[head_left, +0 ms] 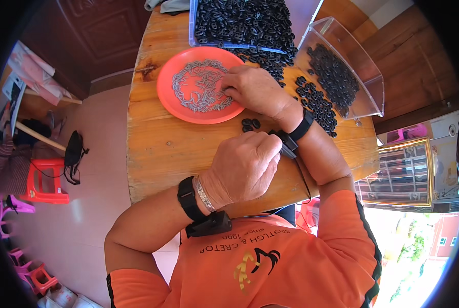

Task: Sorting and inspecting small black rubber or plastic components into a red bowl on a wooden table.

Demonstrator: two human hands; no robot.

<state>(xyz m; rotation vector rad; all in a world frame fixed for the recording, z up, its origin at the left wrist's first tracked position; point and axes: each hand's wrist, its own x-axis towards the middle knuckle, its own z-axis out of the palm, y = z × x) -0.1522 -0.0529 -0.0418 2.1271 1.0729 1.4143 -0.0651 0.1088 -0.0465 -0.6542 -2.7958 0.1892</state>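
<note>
- Small silvery metal pieces (201,107) lie in the plate, strewn in a rough ring with more scattered across its middle.
- The orange-red round plate (165,102) sits flat on the wooden table (157,159); the clock directions below run from its centre.
- At 3 o'clock, the right hand (252,88) reaches over the rim, fingers bent down among the metal pieces — whether it pinches one I cannot tell.
- At 4 o'clock, just outside the rim, a few black oval pieces (248,124) lie in a small cluster.
- At 5 o'clock, the left hand (246,167) is above the table near edge, fingers curled in — its grip is hidden, so I cannot tell what it has hold of.
- At 1 o'clock, a clear bin (192,23) is heaped with more black ovals, some spilling onto the table.
- At 3 o'clock, past the right wrist, a loose pile (316,102) of them lies beside a second clear bin (372,84), partly filled with black pieces.
- At 8 o'clock, well apart, a red stool (39,180) stands on the floor.
</note>
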